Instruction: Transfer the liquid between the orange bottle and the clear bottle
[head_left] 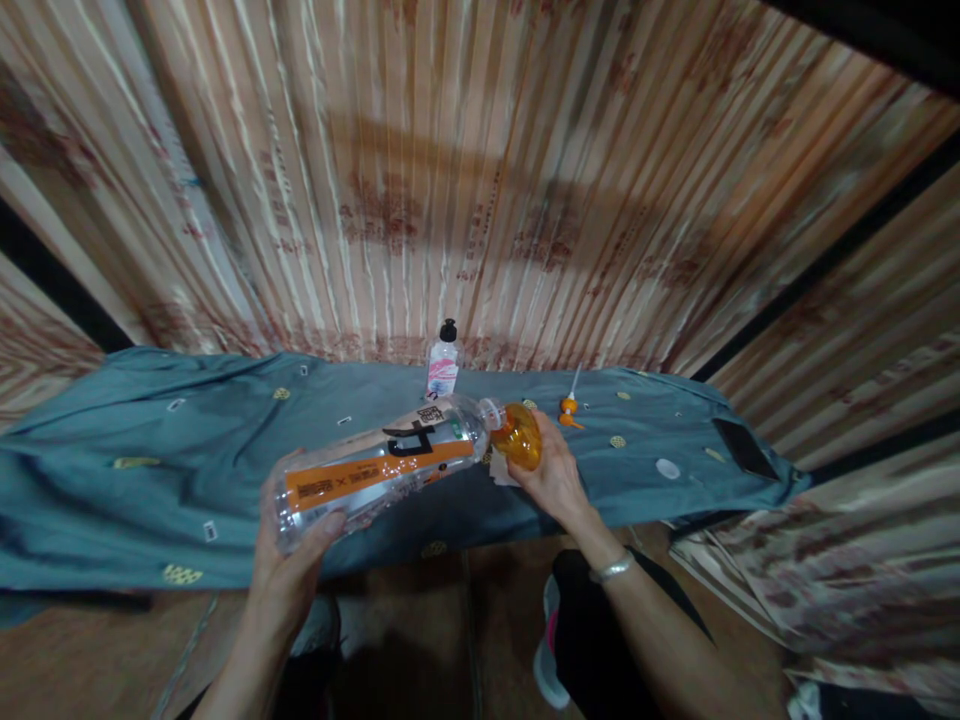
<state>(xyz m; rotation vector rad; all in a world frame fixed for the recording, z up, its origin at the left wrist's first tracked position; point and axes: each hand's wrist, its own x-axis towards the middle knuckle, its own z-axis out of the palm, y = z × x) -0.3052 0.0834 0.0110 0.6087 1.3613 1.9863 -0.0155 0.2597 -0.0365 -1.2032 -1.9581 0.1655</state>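
Observation:
My left hand (296,545) is wrapped round the base of a large clear plastic bottle (390,460) with an orange label. The bottle lies tilted nearly on its side, its neck toward the right. At its mouth is a small orange see-through bottle (519,437), gripped by my right hand (551,475). The two openings meet or almost meet; I cannot tell if they touch. Behind them stands a pump bottle (443,365) with a black top and pink-and-white label. An orange pump head (569,410) with a pale tube lies to the right on the cloth.
A blue-green cloth (172,480) with small yellow prints covers the long table. A dark flat rectangle (744,448) lies near its right end, with a white round patch (667,468) beside it. Patterned curtains (450,180) hang behind, with dark poles at both sides.

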